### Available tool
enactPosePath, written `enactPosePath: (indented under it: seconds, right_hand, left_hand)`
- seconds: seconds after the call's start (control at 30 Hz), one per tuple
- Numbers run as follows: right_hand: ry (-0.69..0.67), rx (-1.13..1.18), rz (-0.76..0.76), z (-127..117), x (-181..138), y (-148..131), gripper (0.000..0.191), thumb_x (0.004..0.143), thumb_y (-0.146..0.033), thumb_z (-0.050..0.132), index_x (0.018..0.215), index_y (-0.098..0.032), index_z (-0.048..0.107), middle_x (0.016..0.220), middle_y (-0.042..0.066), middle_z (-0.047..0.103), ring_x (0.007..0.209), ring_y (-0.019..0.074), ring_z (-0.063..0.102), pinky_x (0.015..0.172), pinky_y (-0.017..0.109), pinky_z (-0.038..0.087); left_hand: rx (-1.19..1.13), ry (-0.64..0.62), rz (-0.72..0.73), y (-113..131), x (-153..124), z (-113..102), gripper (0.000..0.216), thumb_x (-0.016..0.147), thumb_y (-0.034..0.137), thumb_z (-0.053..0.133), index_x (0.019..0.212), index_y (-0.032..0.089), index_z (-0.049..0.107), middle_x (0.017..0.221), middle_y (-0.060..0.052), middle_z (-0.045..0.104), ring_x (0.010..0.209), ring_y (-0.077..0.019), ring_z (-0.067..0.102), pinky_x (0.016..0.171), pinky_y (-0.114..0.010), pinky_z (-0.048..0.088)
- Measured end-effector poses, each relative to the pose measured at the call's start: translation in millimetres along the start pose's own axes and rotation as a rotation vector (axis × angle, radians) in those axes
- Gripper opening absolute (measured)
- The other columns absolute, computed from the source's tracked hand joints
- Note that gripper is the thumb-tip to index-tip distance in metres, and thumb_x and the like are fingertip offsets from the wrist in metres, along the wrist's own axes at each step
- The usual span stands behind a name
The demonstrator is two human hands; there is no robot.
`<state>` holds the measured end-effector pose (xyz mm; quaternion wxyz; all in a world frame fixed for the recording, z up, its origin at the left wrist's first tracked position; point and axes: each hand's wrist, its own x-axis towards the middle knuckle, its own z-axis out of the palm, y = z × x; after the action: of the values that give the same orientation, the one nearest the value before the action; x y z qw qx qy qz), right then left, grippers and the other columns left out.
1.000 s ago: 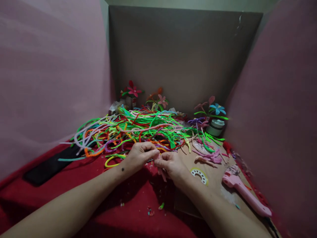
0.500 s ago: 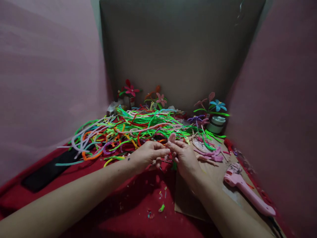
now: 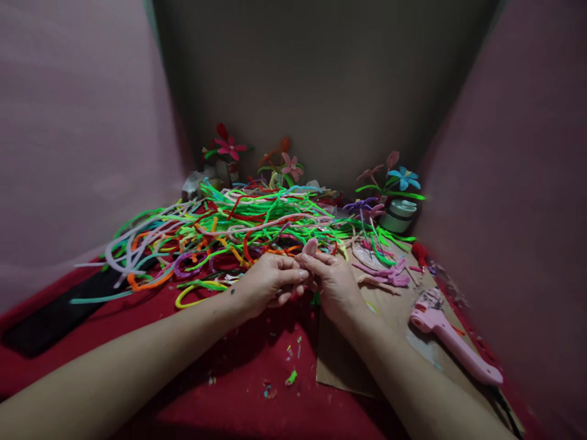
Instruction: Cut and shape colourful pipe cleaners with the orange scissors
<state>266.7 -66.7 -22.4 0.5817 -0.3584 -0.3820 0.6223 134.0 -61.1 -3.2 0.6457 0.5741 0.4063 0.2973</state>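
My left hand (image 3: pixel 270 281) and my right hand (image 3: pixel 334 287) meet at the middle of the table, fingertips touching or almost so. A small pink fuzzy petal (image 3: pixel 310 247), seemingly of pipe cleaner, sticks up from the pinched thumb and fingers of my right hand. The left thumb and fingers are pinched together just beside it; what lies between them is hidden. Right behind both hands spreads a tangled heap of coloured pipe cleaners (image 3: pixel 270 211), mostly green.
At right, a pink glue gun (image 3: pixel 452 342) lies on a cardboard sheet (image 3: pixel 343 360) with pink pipe cleaner pieces (image 3: pixel 394 274). Finished flowers (image 3: pixel 403 178) and a pale lidded jar (image 3: pixel 398 216) stand at the back. A dark flat object (image 3: pixel 50 321) lies left. Scraps (image 3: pixel 291 377) dot the red cloth (image 3: pixel 229 391).
The view has shifted slightly, so the scene sits a little farther left and higher. Both hands stay together, with the pink petal still in the right fingers.
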Motion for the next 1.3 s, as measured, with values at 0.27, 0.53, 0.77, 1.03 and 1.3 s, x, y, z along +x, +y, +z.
enactPosePath:
  seconds: [0.27,0.53,0.77,1.03,1.3]
  right_hand:
    - [-0.135,-0.139,0.031,1,-6,-1,0.022,0.062,-0.031,0.071,0.058,-0.012,0.061,0.049,-0.004,0.045,0.043,0.005,0.033,0.041,0.022,0.019]
    - [-0.331,-0.081,0.22,5,-12,-2,0.014,0.058,-0.021,0.069,0.058,-0.011,0.059,0.051,-0.004,0.046,0.042,0.0032,0.029,0.042,0.022,0.015]
    - [-0.37,-0.065,0.178,4,-12,0,0.013,0.062,-0.021,0.069,0.063,-0.01,0.062,0.052,-0.004,0.045,0.043,0.0033,0.027,0.044,0.023,0.014]
    - [-0.336,-0.107,0.164,5,-12,4,0.012,0.063,-0.021,0.066,0.065,-0.009,0.065,0.052,-0.003,0.048,0.042,0.0031,0.027,0.044,0.024,0.013]
    - [-0.296,-0.109,0.155,5,-10,8,0.012,0.063,-0.017,0.064,0.055,-0.012,0.056,0.045,-0.006,0.041,0.038,0.0035,0.028,0.042,0.024,0.014]
  left_hand:
    - [-0.026,0.068,0.172,11,-4,-22,0.032,0.067,0.036,0.069,0.09,0.015,0.063,0.063,0.001,0.058,0.045,-0.005,0.045,0.042,-0.017,0.032]
    - [-0.049,-0.215,0.068,13,-5,-33,0.026,0.066,0.029,0.069,0.083,0.01,0.066,0.059,-0.001,0.057,0.043,-0.0043,0.041,0.04,-0.017,0.027]
    - [-0.034,-0.195,0.102,12,-5,-31,0.018,0.07,0.026,0.066,0.078,0.01,0.066,0.054,0.002,0.053,0.041,-0.0029,0.036,0.04,-0.017,0.024]
    - [0.082,-0.139,0.149,8,-4,-32,0.017,0.073,0.027,0.063,0.066,0.012,0.061,0.054,0.002,0.051,0.045,-0.0043,0.036,0.043,-0.019,0.023]
    - [0.239,0.008,0.176,9,-6,-26,0.021,0.071,0.031,0.064,0.064,0.012,0.059,0.054,0.004,0.047,0.046,-0.0041,0.035,0.044,-0.018,0.023]
